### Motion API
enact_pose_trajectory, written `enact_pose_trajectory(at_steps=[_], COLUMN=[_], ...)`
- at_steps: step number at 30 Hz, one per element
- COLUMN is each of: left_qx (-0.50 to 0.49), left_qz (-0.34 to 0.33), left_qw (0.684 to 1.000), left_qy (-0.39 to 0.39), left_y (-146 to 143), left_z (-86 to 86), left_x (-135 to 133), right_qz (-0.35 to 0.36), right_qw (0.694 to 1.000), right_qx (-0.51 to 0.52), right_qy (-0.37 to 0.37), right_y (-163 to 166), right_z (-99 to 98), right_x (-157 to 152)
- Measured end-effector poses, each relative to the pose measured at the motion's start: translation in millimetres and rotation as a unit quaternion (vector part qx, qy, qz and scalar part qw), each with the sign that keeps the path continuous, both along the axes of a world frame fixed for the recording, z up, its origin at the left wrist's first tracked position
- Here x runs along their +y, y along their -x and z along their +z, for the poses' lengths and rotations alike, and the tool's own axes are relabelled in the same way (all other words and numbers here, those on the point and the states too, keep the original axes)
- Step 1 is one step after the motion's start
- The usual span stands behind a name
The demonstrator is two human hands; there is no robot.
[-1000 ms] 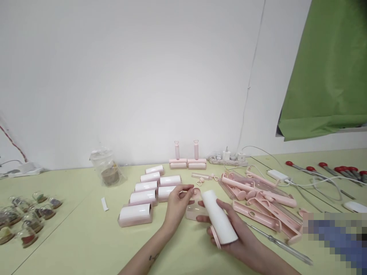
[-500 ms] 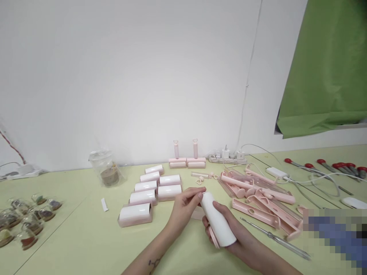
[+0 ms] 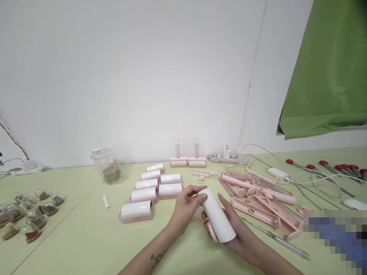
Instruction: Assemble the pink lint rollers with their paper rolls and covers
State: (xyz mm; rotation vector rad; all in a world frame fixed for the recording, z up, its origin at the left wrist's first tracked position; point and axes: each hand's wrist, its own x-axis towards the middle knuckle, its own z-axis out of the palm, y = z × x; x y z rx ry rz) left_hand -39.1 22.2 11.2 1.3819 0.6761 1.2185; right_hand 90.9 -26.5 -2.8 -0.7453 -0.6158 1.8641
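My right hand (image 3: 239, 233) is wrapped round a white lint roller (image 3: 216, 215) with a pink frame, held just above the pale green table (image 3: 86, 236). My left hand (image 3: 186, 206) pinches the roller's far end with thumb and fingers. A clear pink cover that lay under my hands is hidden behind them. To the left, several white rolls in pink covers (image 3: 151, 189) lie in two rows. To the right lies a heap of pink roller handles and frames (image 3: 258, 194).
Two finished rollers (image 3: 187, 160) stand upright by the wall beside a power strip (image 3: 228, 157) with cables. A plastic bag (image 3: 108, 168) sits at the back left, small glass domes (image 3: 25, 217) at far left. Red-handled screwdrivers (image 3: 335, 170) and a metal rod (image 3: 275, 238) lie on the right.
My left hand let go of the clear pink cover and moved onto the roller's far end. The roller has tilted a little closer to me in my right hand.
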Motion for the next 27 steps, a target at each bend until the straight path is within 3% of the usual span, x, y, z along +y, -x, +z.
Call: enact_pose_trajectory(at_steps=[4, 6, 8, 13, 21, 27], left_qx=[-0.034, -0.033, -0.008, 0.051, 0.018, 0.072], left_qz=[0.144, 0.172, 0.160, 0.119, 0.113, 0.099], left_qw=[0.989, 0.983, 0.982, 0.972, 0.975, 0.945], left_qy=[-0.025, -0.052, -0.097, -0.197, -0.192, -0.303], left_y=[4, 4, 3, -1, -8, -11], left_z=[5.3, 6.2, 4.3, -7.9, -18.9, -26.2], left_x=[3, 0, -4, -12, -19, -36], right_qz=[-0.051, -0.100, -0.128, -0.116, -0.196, -0.189], right_qw=[0.993, 0.987, 0.982, 0.984, 0.971, 0.973], right_qx=[0.095, 0.120, 0.126, 0.122, 0.106, 0.098], right_qy=[0.039, 0.046, 0.060, 0.063, 0.086, 0.092], right_y=[-8, -10, -10, -5, -5, -2], right_z=[-4.7, -7.0, -7.6, -5.1, -3.2, -2.6], right_x=[10, 14, 15, 12, 10, 6])
